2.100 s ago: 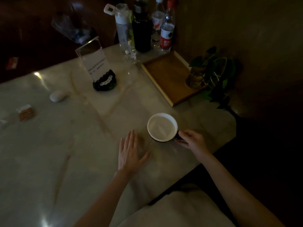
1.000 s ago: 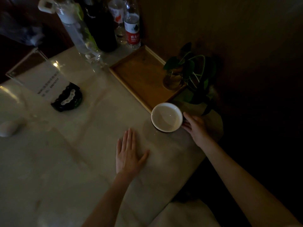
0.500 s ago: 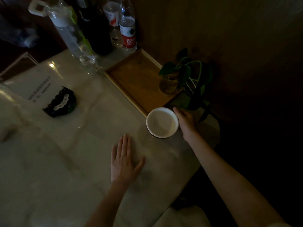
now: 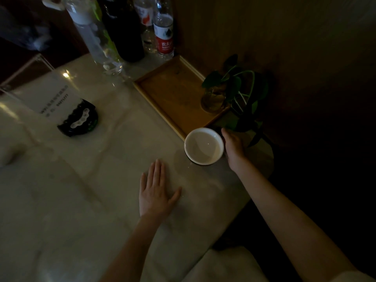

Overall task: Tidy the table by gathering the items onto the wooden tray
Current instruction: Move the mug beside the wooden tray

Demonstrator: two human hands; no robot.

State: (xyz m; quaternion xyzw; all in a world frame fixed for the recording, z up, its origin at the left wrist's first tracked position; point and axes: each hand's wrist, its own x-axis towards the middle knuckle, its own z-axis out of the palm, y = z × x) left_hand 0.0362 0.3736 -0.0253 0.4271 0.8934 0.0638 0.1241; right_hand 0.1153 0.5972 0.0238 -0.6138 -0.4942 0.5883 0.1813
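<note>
The round white ceramic cup (image 4: 204, 146) is grasped by the right hand (image 4: 234, 145) at the near corner of the rectangular wooden tray (image 4: 173, 94). It should be lifted clear of the rim toward eleven o'clock, kept level, avoiding the glass-potted green plant (image 4: 230, 92). The left hand (image 4: 155, 192) lies flat, released, on the pale marble worktop (image 4: 81, 180).

The table (image 4: 97, 180) is pale veined stone, polished and glossy, catching a lamp glint. The tray (image 4: 173, 94) is matt wood with a smooth, lighter rim. The cup (image 4: 203, 146) looks like glazed white ceramic, shiny inside. The plant (image 4: 240, 88) stands in a clear glass jar (image 4: 212, 102). The bottles (image 4: 164, 27) are clear plastic with paper-like labels. The sign holder (image 4: 46, 92) is clear glossy acrylic.
</note>
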